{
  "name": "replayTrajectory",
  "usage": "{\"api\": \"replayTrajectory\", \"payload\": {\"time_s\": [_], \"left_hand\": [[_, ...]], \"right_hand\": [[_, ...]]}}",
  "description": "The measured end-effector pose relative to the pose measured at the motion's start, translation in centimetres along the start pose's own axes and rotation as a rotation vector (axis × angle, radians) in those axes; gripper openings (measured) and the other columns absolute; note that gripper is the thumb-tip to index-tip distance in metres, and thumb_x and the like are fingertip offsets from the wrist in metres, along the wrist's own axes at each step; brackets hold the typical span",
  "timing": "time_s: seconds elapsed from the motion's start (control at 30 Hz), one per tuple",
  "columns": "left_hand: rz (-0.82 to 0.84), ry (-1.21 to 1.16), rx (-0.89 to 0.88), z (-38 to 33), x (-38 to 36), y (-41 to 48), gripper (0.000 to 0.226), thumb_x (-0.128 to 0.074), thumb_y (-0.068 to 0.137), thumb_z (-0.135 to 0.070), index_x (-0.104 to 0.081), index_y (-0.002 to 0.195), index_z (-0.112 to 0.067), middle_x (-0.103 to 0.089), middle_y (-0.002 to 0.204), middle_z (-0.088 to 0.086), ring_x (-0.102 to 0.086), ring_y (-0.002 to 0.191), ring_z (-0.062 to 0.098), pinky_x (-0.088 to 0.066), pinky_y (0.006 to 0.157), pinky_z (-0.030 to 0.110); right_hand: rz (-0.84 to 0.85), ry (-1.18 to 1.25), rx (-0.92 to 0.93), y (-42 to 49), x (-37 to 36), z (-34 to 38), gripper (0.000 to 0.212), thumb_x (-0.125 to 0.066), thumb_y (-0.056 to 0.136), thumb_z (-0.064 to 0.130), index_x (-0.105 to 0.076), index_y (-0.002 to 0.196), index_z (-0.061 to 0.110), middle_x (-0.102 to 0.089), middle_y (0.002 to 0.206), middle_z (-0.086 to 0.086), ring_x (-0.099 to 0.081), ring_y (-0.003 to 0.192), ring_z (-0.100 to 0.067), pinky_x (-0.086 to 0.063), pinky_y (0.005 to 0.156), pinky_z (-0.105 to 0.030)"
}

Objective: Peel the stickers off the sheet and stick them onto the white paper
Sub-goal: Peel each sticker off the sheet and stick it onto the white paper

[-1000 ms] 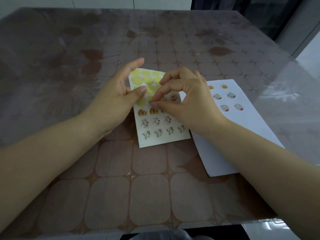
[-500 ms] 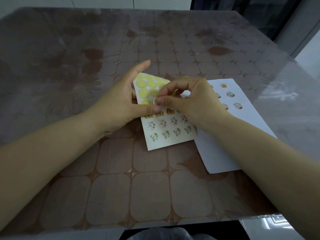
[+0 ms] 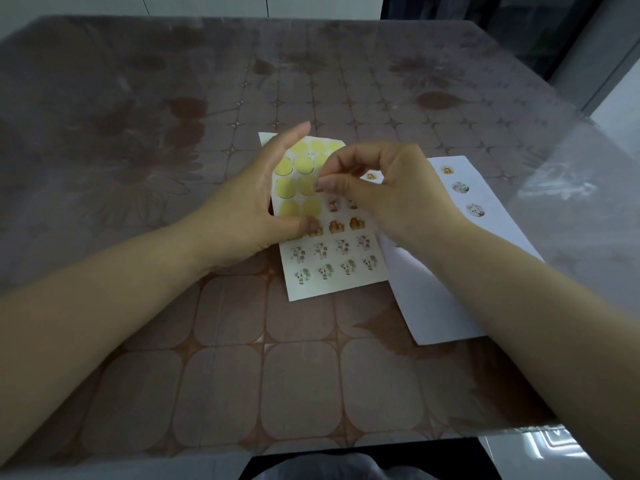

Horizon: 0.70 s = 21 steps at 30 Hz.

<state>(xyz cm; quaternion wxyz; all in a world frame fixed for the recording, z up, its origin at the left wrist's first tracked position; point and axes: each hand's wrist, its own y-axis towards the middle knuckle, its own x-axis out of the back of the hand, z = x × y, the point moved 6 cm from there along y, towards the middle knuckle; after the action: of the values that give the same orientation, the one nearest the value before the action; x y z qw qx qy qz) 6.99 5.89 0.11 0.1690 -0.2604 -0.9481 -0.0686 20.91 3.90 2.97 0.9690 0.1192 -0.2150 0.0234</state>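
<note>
Sticker sheet [image 3: 329, 289] pinned by left hand [image 3: 249, 202], right hand [image 3: 391, 195] pinching over it

The sheet lies flat on the patterned brown surface [image 3: 207, 375], near its middle. Its far half shows bare yellow circles [image 3: 303, 164]. Its near half carries rows of small picture stickers [image 3: 341, 247].

The left hand lies along the sheet's left edge with fingers straight. Its thumb [image 3: 310, 225] presses down beside the yellow circles.

The right hand hovers above the sheet's upper right with fingers curled. Its grip is narrow, thumb tip and forefinger drawn together over the yellow circles. Motion blur hides whether a sticker sits between them.

The white paper [image 3: 433, 306] lies just right of the sheet, with the sheet's right edge overlapping it. The right forearm crosses over it. Four round stickers [image 3: 460, 187] show at its far end.
</note>
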Motion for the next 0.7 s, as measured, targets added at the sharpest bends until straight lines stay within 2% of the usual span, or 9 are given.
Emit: {"api": "replayTrajectory", "payload": {"time_s": [0.1, 0.17, 0.27, 0.33, 0.4, 0.47, 0.63, 0.7], "left_hand": [[-0.004, -0.014, 0.002, 0.0, -0.1, -0.1, 0.100, -0.078, 0.064, -0.023, -0.022, 0.143, -0.045, -0.052, 0.136, -0.005, -0.059, 0.116, 0.013, -0.049, 0.097, 0.041], [-0.003, -0.008, 0.004, -0.1, -0.1, -0.1, 0.099, -0.076, 0.067, -0.016, -0.021, 0.144, -0.042, -0.053, 0.135, -0.007, -0.061, 0.114, 0.011, -0.050, 0.097, 0.039], [-0.009, -0.014, 0.004, 0.1, 0.0, -0.1, 0.096, -0.077, 0.072, -0.005, -0.023, 0.142, -0.043, -0.057, 0.130, -0.009, -0.063, 0.111, 0.009, -0.051, 0.095, 0.035], [-0.026, -0.035, 0.004, 0.1, 0.2, -0.1, 0.093, -0.073, 0.076, 0.003, -0.026, 0.139, -0.046, -0.062, 0.122, -0.012, -0.065, 0.106, 0.009, -0.053, 0.092, 0.032], [-0.042, -0.065, 0.010, 0.1, 0.3, -0.1, 0.089, -0.070, 0.076, 0.002, -0.028, 0.137, -0.047, -0.068, 0.112, -0.014, -0.067, 0.101, 0.009, -0.055, 0.087, 0.029], [-0.062, -0.097, 0.020, 0.1, 0.4, 0.0, 0.087, -0.071, 0.072, -0.006, -0.030, 0.137, -0.046, -0.070, 0.106, -0.016, -0.069, 0.097, 0.009, -0.056, 0.081, 0.025], [-0.084, -0.150, 0.023, -0.1, 0.2, 0.1, 0.082, -0.069, 0.064, -0.019, -0.034, 0.135, -0.044, -0.072, 0.101, -0.017, -0.069, 0.093, 0.007, -0.056, 0.073, 0.019], [-0.097, -0.135, 0.028, 0.0, 0.2, 0.2, 0.078, -0.069, 0.067, -0.020, -0.035, 0.133, -0.045, -0.073, 0.099, -0.016, -0.070, 0.093, 0.006, -0.056, 0.074, 0.019]], "right_hand": [[-0.043, -0.042, -0.019, 0.2, 0.9, -0.2, 0.013, -0.073, 0.077, 0.026, -0.066, 0.068, 0.032, -0.058, 0.061, 0.030, -0.051, 0.071, 0.004, -0.040, 0.064, -0.005], [-0.038, -0.063, -0.020, 0.2, 1.4, -0.1, 0.011, -0.074, 0.076, 0.027, -0.067, 0.069, 0.031, -0.057, 0.059, 0.030, -0.048, 0.066, 0.006, -0.037, 0.059, -0.002], [0.048, -0.136, -0.069, 0.1, 3.2, 0.7, 0.005, -0.075, 0.075, 0.028, -0.070, 0.073, 0.027, -0.057, 0.052, 0.024, -0.047, 0.048, 0.008, -0.033, 0.046, -0.003], [0.138, -0.279, -0.133, -0.1, 5.5, 0.8, 0.008, -0.076, 0.071, 0.033, -0.071, 0.073, 0.027, -0.062, 0.057, 0.023, -0.049, 0.046, 0.008, -0.036, 0.050, -0.007], [0.220, -0.426, -0.222, -0.5, 7.7, 0.2, 0.010, -0.076, 0.066, 0.040, -0.072, 0.072, 0.034, -0.066, 0.067, 0.021, -0.054, 0.057, 0.005, -0.037, 0.062, -0.019], [0.272, -0.501, -0.325, -1.2, 8.8, -1.1, 0.010, -0.076, 0.064, 0.041, -0.072, 0.071, 0.036, -0.068, 0.072, 0.018, -0.053, 0.065, 0.000, -0.039, 0.066, -0.022], [0.224, -0.453, -0.446, -3.1, 8.7, -4.1, 0.006, -0.078, 0.067, 0.034, -0.074, 0.070, 0.031, -0.065, 0.074, 0.015, -0.054, 0.071, -0.002, -0.036, 0.062, -0.018], [0.178, -0.388, -0.455, -3.2, 8.7, -4.5, 0.005, -0.079, 0.067, 0.030, -0.075, 0.070, 0.029, -0.067, 0.074, 0.016, -0.057, 0.073, 0.002, -0.039, 0.061, -0.010]]}}
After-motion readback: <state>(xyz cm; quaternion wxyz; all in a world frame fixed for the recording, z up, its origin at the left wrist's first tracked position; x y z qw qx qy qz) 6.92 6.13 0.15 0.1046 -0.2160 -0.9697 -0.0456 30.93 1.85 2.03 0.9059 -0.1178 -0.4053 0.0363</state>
